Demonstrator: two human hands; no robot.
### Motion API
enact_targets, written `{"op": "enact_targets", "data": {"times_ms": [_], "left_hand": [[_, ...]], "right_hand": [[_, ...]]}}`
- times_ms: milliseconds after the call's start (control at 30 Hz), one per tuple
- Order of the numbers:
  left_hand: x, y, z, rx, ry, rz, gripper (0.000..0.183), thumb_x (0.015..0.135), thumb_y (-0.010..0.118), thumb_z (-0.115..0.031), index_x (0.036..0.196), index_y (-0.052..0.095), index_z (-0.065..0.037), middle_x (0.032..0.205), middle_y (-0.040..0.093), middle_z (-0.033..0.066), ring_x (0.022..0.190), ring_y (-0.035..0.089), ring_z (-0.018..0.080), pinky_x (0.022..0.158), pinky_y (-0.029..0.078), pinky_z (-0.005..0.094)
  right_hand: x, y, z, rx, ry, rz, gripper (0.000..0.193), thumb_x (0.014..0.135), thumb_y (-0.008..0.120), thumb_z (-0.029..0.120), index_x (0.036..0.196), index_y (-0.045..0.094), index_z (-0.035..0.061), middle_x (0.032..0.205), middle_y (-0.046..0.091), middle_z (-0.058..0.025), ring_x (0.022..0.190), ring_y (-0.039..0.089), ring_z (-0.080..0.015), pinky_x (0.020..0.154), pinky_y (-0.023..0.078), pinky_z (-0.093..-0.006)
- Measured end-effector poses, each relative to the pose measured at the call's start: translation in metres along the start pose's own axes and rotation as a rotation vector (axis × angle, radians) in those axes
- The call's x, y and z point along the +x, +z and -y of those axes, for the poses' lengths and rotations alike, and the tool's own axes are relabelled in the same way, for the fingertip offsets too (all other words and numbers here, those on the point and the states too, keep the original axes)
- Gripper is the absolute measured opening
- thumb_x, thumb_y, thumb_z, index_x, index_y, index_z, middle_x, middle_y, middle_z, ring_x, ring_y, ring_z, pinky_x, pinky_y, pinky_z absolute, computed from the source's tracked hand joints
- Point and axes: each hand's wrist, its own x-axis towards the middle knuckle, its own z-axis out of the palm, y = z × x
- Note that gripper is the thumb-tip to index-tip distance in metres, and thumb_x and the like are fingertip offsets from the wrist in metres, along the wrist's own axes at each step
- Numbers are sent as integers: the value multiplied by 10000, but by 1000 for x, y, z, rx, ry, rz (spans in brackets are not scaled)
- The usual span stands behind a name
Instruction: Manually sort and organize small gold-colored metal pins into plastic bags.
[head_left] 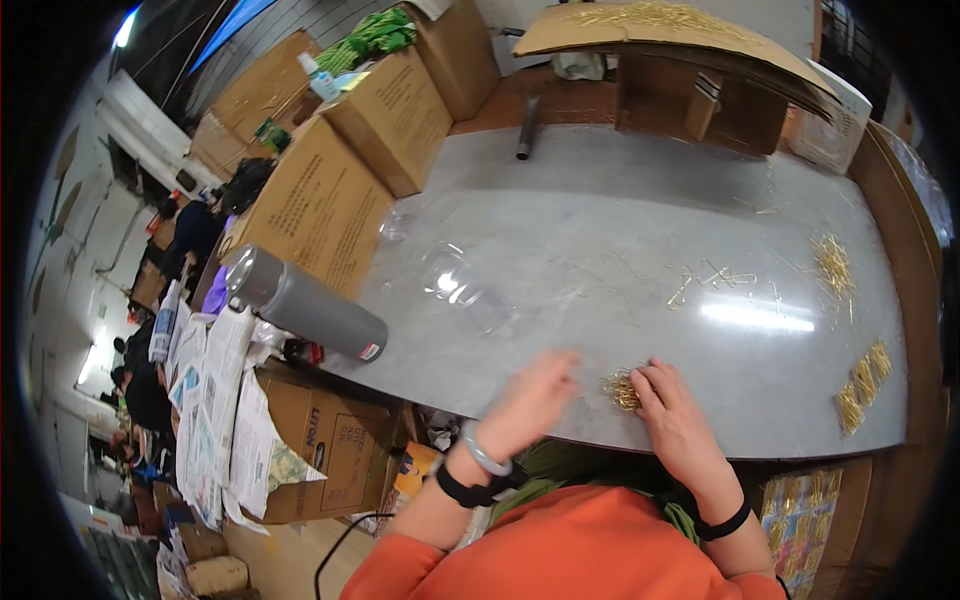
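Note:
My right hand (676,418) rests at the near edge of the grey table, its fingers curled against a small bundle of thin gold-coloured wire pieces (621,390). The fingertips cover part of that bundle. To its left, my left hand (535,392) is raised over the table edge and smeared by motion, so its fingers do not show clearly. Loose bent gold wires (712,278) lie scattered beyond the right hand. A larger heap of them (832,265) sits at the far right, with tidier bundles (864,386) nearer me.
A grey metal bottle (305,305) leans at the table's left edge, beside tall cardboard boxes (315,210). Clear plastic packaging (465,285) lies left of centre. At the back are a dark tube (527,128) and a cardboard shelf (690,50) topped with gold wires.

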Motion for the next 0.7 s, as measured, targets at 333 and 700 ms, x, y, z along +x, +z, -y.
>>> {"op": "enact_targets", "data": {"times_ms": [333, 700], "left_hand": [[52, -111, 77, 874, -170, -197, 222, 863, 724, -131, 983, 669, 48, 1115, 632, 260, 1024, 617, 440, 897, 523, 476], [6, 12, -3, -1036, -432, -208, 178, 1068, 518, -161, 1092, 459, 6, 1211, 635, 240, 1140, 667, 317, 1008, 559, 436]], "right_hand": [[-1, -7, 6, 37, 38, -8, 575, 883, 723, 109, 1383, 488, -51, 1331, 539, -240, 1318, 501, -416, 1140, 410, -483], [0, -1, 3, -2, 28, -31, 483, 885, 672, 13, 1342, 528, -48, 1274, 548, -203, 1279, 527, -410, 1120, 438, -468]]}}
